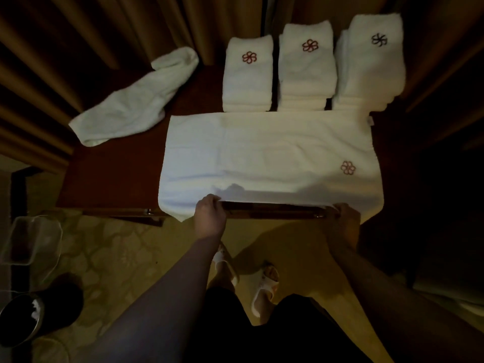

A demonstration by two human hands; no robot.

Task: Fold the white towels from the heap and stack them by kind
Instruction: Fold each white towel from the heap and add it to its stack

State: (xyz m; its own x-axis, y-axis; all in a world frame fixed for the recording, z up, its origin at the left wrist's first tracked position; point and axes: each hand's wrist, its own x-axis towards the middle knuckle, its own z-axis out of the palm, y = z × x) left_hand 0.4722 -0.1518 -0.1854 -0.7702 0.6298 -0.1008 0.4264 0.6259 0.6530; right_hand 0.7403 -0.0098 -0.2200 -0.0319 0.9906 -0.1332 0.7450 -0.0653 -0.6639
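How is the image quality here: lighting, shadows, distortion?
Head view: dim and warm, corners near black; the spread towel is the brightest area, with soft hand shadows along its near edge; wide-angle bending curves the table edges; fine detail is soft.

Brown curtains point(65, 61), patterned carpet point(117, 258), bin point(21, 320).

Your view is dim and warm-toned; white towels point(269, 155) catch most light. Hand shadows fall on the towel's near edge. Corners go nearly black, wide-angle bending the curtains point(65, 48). Slightly soft throughout.
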